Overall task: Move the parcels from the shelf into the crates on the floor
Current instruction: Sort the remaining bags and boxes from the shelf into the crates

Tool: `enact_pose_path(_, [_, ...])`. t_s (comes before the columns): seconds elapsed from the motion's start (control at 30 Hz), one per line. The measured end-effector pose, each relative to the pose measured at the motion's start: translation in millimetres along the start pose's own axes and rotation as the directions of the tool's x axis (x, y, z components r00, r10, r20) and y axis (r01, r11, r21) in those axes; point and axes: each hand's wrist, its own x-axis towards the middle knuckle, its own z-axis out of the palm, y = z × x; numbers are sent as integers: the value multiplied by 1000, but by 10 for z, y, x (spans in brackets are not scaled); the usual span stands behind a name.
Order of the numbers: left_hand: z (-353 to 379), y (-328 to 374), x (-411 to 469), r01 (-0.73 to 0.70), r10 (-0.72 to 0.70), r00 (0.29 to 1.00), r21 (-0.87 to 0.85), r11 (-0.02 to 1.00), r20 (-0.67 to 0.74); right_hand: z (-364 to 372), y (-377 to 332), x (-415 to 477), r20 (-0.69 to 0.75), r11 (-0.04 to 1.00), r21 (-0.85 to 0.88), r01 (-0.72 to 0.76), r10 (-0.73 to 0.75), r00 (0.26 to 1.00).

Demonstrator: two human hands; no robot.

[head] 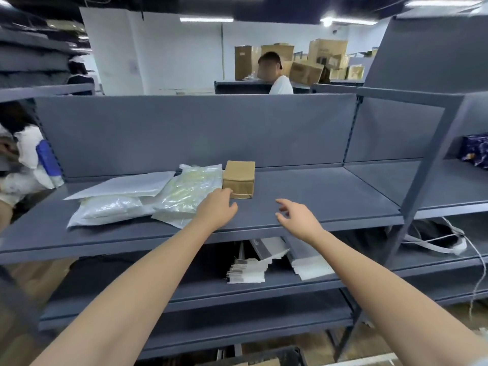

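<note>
A small brown cardboard box [239, 178] stands on the grey shelf [317, 196], near its middle. Left of the box lie a clear bag with yellowish contents [191, 191], a flat white mailer [124, 186] and a puffy white bag [111, 210]. My left hand [217, 210] reaches over the shelf's front with relaxed fingers, its fingertips right at the box's near left corner. My right hand [295, 217] hovers above the bare shelf a little right of the box, fingers spread and holding nothing. A dark crate's rim [264, 356] shows at the bottom edge.
On the lower shelf lie white and grey paper packets [253, 262]. The shelf unit to the right holds a blue patterned parcel [475, 150] and, lower, a dark bag with white straps [435, 236]. A person in white [280, 80] stands behind the shelf; another person is at the left.
</note>
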Motion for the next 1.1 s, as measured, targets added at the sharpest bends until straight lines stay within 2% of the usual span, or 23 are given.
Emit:
enact_pose_path(0.1, [34, -25, 203, 65, -65, 998, -4, 998, 0, -21, 70, 261, 69, 1000, -24, 16, -15, 997])
enact_pose_path(0.4, [146, 25, 799, 145, -145, 989, -39, 989, 12, -105, 30, 1062, 113, 993, 11, 114, -114, 987])
enact_pose_path(0.57, [321, -115, 1023, 198, -201, 979, -103, 975, -18, 99, 71, 1416, 180, 994, 54, 97, -105, 978])
enact_pose_path(0.7, [472, -234, 1122, 218, -221, 975, -71, 973, -22, 261, 114, 1661, 258, 996, 44, 75, -84, 963])
enact_pose_path(0.9, [565, -392, 1286, 214, -214, 977, -19, 977, -22, 395, 132, 1848, 273, 994, 84, 66, -86, 958])
enact_pose_path(1.1, [586, -351, 1430, 325, -319, 942, -50, 944, 106, 446, 175, 1877, 290, 992, 109, 69, -98, 952])
